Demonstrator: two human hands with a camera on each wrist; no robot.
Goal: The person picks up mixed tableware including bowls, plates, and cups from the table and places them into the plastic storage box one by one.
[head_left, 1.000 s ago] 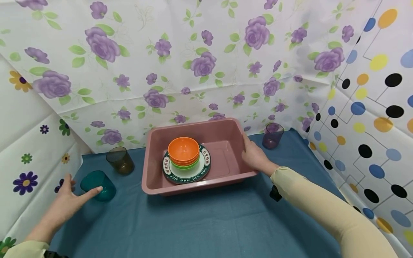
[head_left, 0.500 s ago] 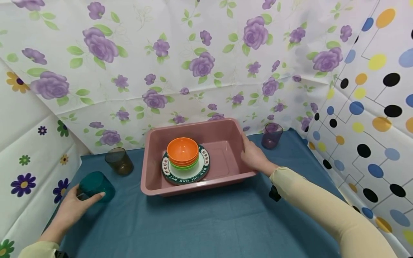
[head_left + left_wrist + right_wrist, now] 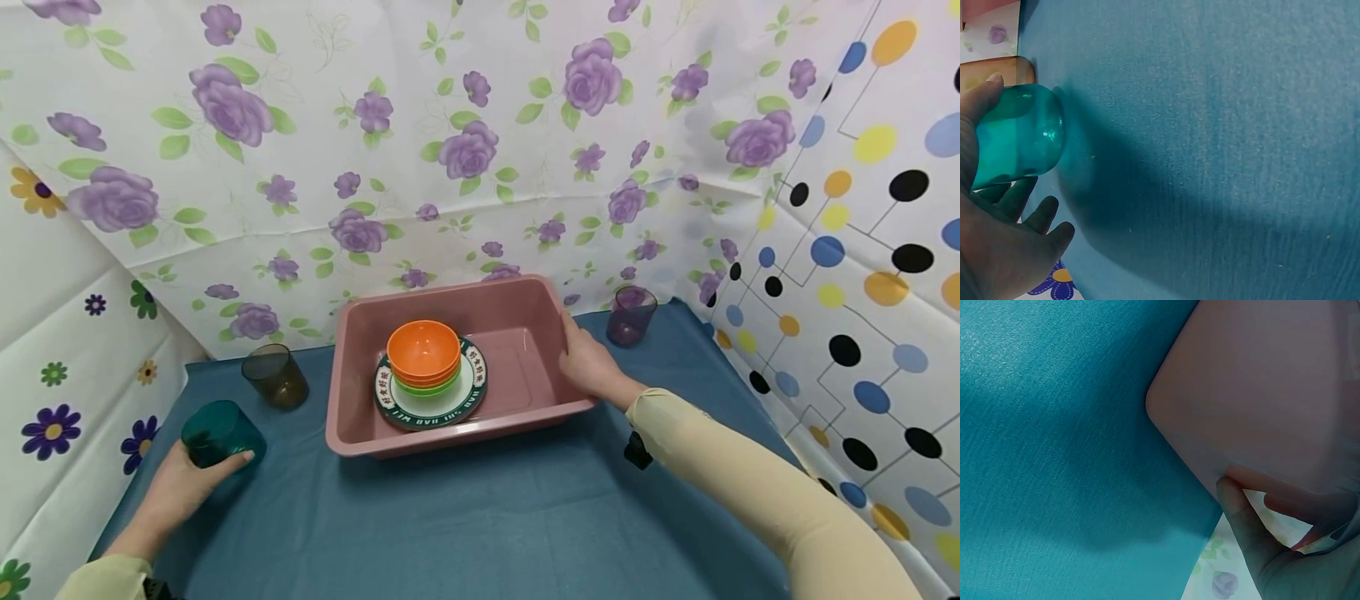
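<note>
My left hand (image 3: 197, 471) grips a teal see-through cup (image 3: 217, 433) at the left of the blue cloth; thumb and fingers wrap its sides. The left wrist view shows the teal cup (image 3: 1019, 134) in my left hand (image 3: 1004, 187), close over the cloth. My right hand (image 3: 581, 354) holds the right rim of a pink plastic tub (image 3: 517, 293). Inside the tub an orange bowl (image 3: 423, 350) is stacked on a green bowl (image 3: 429, 389), both on a white plate (image 3: 471, 393) with a green border. In the right wrist view my fingers (image 3: 1238, 509) curl under the tub's (image 3: 1260, 381) corner.
A brown cup (image 3: 275, 375) stands left of the tub, behind the teal cup. A purple cup (image 3: 632, 315) stands at the back right, beyond my right hand. Patterned sheets wall in the blue-clothed table (image 3: 480, 517) on three sides.
My left hand reached the teal cup and closed round it, then drew it slightly left and nearer. The right hand stayed on the tub's rim.
</note>
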